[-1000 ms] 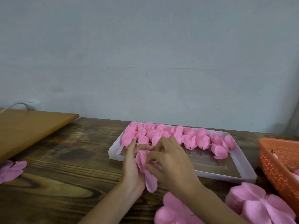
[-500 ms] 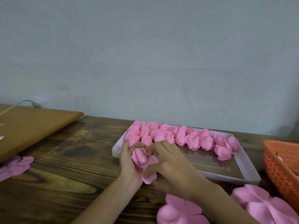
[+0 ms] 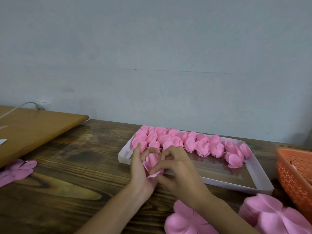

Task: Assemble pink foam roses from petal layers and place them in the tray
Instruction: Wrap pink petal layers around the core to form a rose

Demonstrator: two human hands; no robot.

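Both hands meet above the dark wooden worktop, just in front of the near left corner of the shallow white cardboard tray. The left hand cups a part-formed pink foam rose, its fingers curled round the bud from the left side. The right hand closes in from the right, and its fingers pinch the outer petal at the lower edge of the rose. A crowded row of finished pink foam roses fills the far side of the tray. Flat pink foam petal layers lie on the worktop near the right forearm, with a thicker stack of petal layers beside an orange perforated plastic basket. One loose flat petal layer lies at the far left, partly under a light brown wooden board.
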